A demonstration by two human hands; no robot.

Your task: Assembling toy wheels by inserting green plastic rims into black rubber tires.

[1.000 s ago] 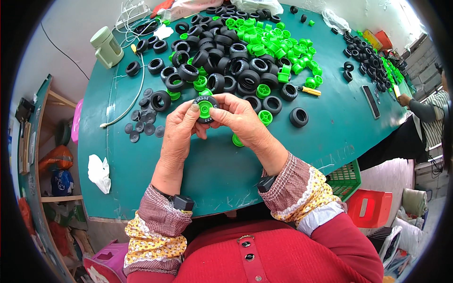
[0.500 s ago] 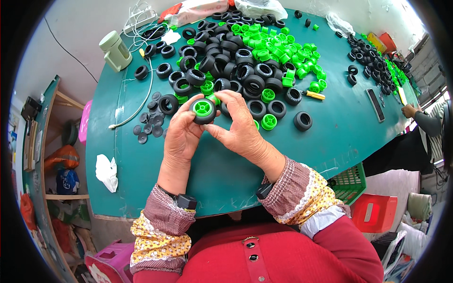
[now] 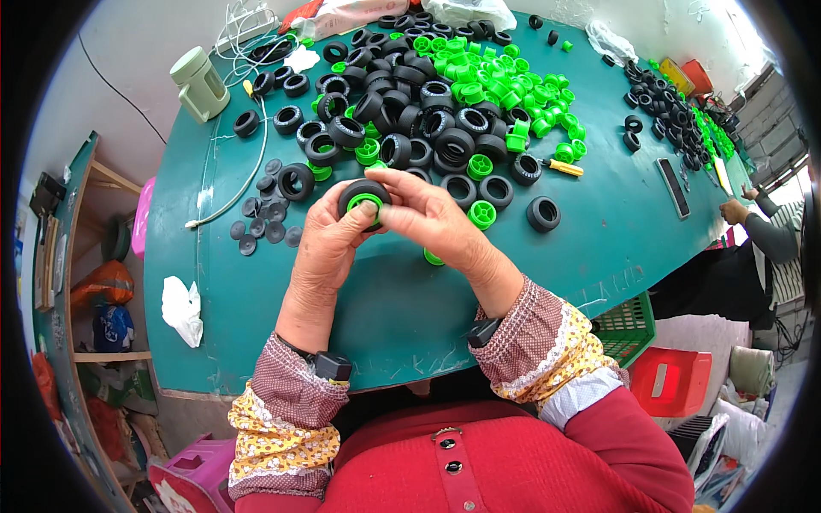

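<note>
A small toy wheel [image 3: 349, 196], a black tyre with a green hub in it, is held up between both hands above the table. My left hand [image 3: 323, 235] grips its left side, with the thumb lying across the hub. My right hand [image 3: 440, 224] closes on its right side, fingers and thumb at the tyre's edge. Under the right hand, a green hub [image 3: 433, 257] lies on the table, partly covered. Just beyond the hands spreads a heap of black tyres [image 3: 395, 150] and green hubs [image 3: 481, 215]. Several flat black discs [image 3: 274, 232] lie left of the hands.
The green table [image 3: 385, 342] also bears a yellow-handled screwdriver [image 3: 564, 168], a phone [image 3: 673, 188], a pale green mug [image 3: 200, 85], a white cable [image 3: 263, 162] and a crumpled white bag [image 3: 182, 311]. Another person's hand [image 3: 733, 211] is at the far right, near a second heap of tyres [image 3: 671, 111].
My left thumb has moved onto the hub, and my right fingers have closed in on the wheel. The wheel's face has turned. A green hub now shows below my right hand.
</note>
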